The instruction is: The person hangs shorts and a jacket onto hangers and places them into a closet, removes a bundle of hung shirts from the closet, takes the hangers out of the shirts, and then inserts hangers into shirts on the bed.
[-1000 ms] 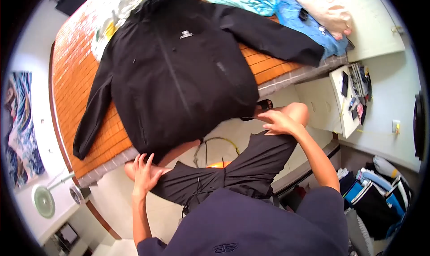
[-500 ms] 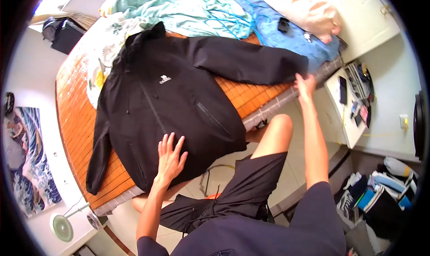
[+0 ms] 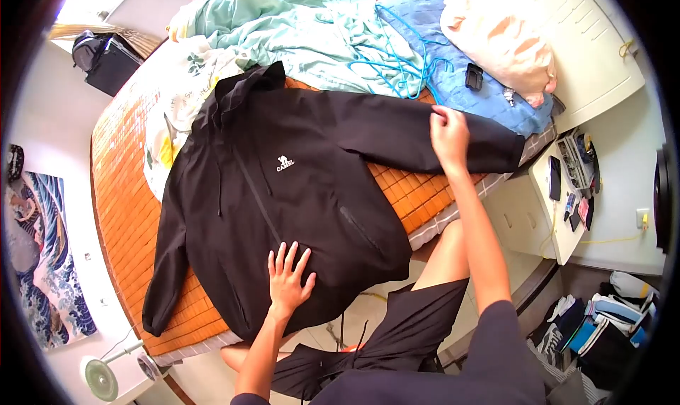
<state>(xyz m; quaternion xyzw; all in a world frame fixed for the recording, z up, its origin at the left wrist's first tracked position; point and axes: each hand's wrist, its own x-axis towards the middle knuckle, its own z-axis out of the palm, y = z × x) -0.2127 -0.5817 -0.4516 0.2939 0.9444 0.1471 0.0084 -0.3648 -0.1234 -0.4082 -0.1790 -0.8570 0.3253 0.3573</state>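
A black zip-up jacket (image 3: pixel 283 192) lies spread front side up, with a small white logo on its chest. My left hand (image 3: pixel 289 281) rests flat on the lower front near the zip, fingers spread. On the sleeve stretched out to the right, my right hand (image 3: pixel 450 137) is closed, its curled fingers pinching the fabric near the upper edge; the fingertips are partly hidden. The other sleeve (image 3: pixel 166 277) hangs down along the left side. At the top, the collar and hood are bunched.
The jacket lies on a bed with an orange-brown slatted mat (image 3: pixel 117 192). Behind it are a mint-green blanket (image 3: pixel 297 30), blue hangers (image 3: pixel 404 69), a blue cloth (image 3: pixel 489 107) and a pale pink pillow (image 3: pixel 499 47). A white shelf (image 3: pixel 549 214) holds a phone; a fan (image 3: pixel 99 378) stands lower left.
My right hand has moved from the cuff inward to the middle of the sleeve. The sleeve lies straighter toward the right. My left hand stays flat on the jacket. The view has shifted slightly.
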